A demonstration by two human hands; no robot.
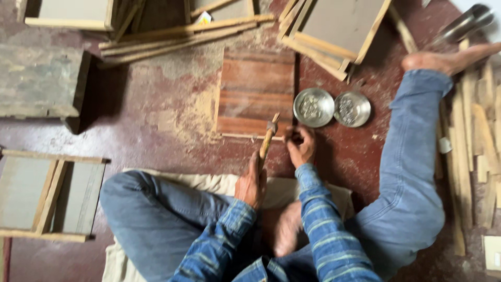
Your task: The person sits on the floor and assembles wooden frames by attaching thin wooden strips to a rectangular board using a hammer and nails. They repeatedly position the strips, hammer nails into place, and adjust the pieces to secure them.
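Left hand (251, 184) wraps the hammer (267, 140) handle, grip pressed tight, head raised over the wooden panel's (254, 91) near edge on the floor. Right hand (301, 146) pinches something small there, probably a nail; too small to tell. Best short, square taps, fingers low.

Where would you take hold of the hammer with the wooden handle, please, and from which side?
Grip the hammer low on its wooden handle, coming from the near end, as the left hand does. The handle slants up and away, with the metal head at the far end over the board, so the near end stays free.
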